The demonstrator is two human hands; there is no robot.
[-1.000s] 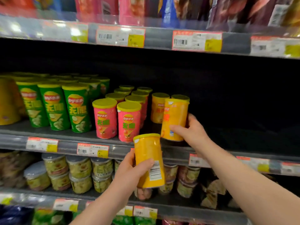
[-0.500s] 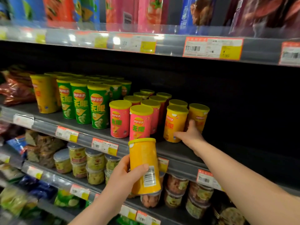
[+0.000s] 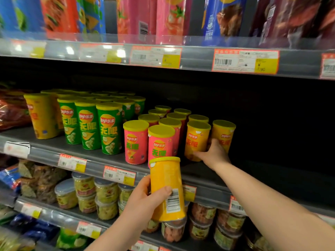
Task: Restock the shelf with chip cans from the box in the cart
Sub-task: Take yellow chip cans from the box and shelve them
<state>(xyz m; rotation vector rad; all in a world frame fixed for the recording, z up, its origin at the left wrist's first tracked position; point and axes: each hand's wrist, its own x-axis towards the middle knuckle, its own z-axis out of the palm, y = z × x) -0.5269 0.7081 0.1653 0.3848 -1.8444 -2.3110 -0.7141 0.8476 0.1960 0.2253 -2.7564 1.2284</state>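
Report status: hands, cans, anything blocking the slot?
Left hand grips held yellow can, upright, before shelf lip. Right hand grips base of front shelved yellow can. Dark shelf space to its right unblocked.

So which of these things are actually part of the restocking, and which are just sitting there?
In the job: left hand gripping an orange can; right hand gripping a shelved can; the shelf.
Just there: green cans; pink cans; jars below; bags above; price tags.
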